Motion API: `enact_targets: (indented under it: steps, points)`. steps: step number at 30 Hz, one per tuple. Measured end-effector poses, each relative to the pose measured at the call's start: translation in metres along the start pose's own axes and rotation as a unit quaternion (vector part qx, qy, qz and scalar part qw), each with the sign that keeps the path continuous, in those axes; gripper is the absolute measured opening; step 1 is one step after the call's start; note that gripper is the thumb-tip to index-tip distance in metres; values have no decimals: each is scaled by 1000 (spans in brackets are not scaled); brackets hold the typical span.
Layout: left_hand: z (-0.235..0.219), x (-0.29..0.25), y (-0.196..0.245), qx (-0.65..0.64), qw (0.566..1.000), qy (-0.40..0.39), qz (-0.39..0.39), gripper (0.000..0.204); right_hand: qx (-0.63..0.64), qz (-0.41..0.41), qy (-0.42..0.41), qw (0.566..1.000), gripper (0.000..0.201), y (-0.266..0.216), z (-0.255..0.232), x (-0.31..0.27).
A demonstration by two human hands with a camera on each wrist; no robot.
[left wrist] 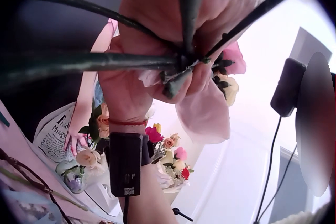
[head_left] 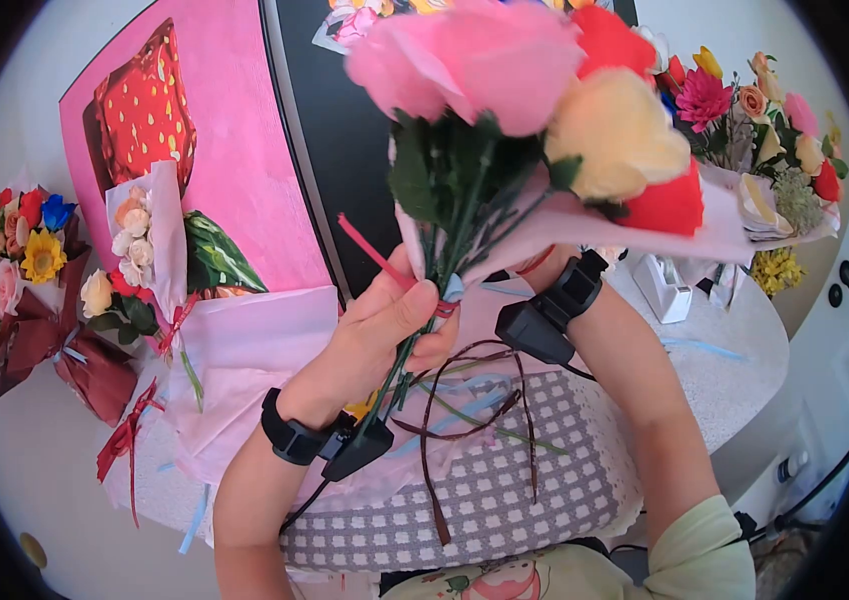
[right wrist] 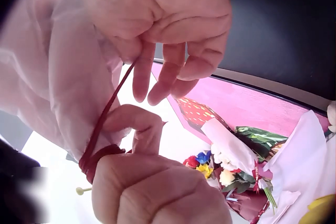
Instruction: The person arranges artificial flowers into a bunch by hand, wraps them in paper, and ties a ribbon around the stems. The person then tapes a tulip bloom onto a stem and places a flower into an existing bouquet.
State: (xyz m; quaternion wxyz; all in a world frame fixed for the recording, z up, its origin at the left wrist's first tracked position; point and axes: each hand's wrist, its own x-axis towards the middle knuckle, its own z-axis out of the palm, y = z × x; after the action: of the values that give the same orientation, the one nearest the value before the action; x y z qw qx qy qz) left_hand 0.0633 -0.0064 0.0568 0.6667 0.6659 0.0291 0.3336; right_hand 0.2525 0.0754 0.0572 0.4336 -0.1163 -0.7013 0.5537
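My left hand [head_left: 385, 320] grips the green stems [head_left: 460, 230] of a bouquet held up before me. The bouquet has a pink rose [head_left: 485, 60], a cream rose [head_left: 615, 130] and red petals [head_left: 665, 200], with pale pink wrapping paper [head_left: 715, 215] behind. A dark red ribbon [right wrist: 107, 108] is wound round the paper's gathered neck. In the right wrist view, my right hand [right wrist: 173, 19] pinches the ribbon's taut length above the left hand, its other fingers extended. From the head view the right hand is mostly hidden behind the paper. Bare stem ends stick out below the left hand.
A wrapped bouquet in dark red paper [head_left: 95, 350] and a smaller pale-wrapped one [head_left: 150, 250] stand at left. More flowers [head_left: 765, 130] are at right, near a white box [head_left: 663, 288]. Brown cord [head_left: 435, 470] lies over a checked cloth [head_left: 545, 480]. A pink picture panel [head_left: 235, 120] leans behind.
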Motion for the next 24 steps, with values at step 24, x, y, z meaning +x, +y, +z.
enact_targets:
  steps: [24]
  points:
    - [-36,0,19,610,704,281,232,38,-494,-452,163,725,18,-16,84,-8]
